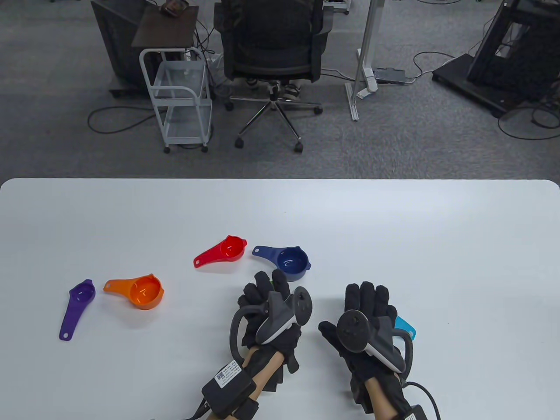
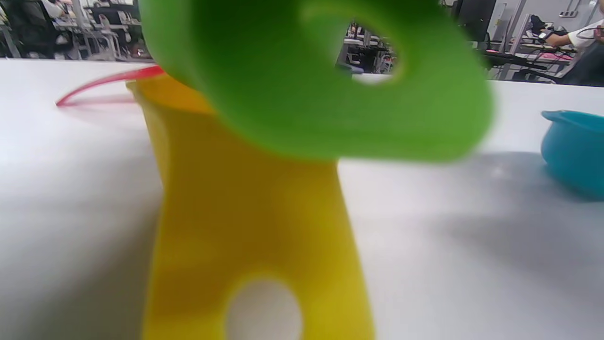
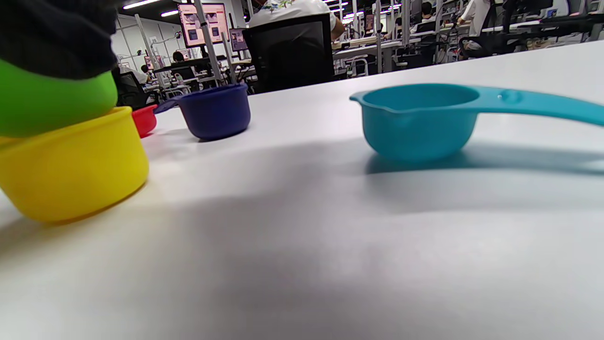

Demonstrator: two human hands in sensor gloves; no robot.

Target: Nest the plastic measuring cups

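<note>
My left hand (image 1: 262, 291) rests over a green cup (image 3: 52, 101) and holds it from above, as the glove on its rim shows in the right wrist view. The green cup sits tilted in a yellow cup (image 3: 71, 165) on the table. Their handles fill the left wrist view, the green handle (image 2: 292, 80) above the yellow one (image 2: 245, 212). My right hand (image 1: 365, 297) lies open and flat over a teal cup (image 3: 415, 120), not gripping it; only the end of its handle (image 1: 404, 328) shows from above.
A navy cup (image 1: 291, 262) and a red cup (image 1: 227, 249) stand just beyond my left hand. An orange cup (image 1: 142, 291) and a small purple cup (image 1: 78, 302) lie at the left. The white table (image 1: 393, 227) ends at a far edge with an office chair behind it.
</note>
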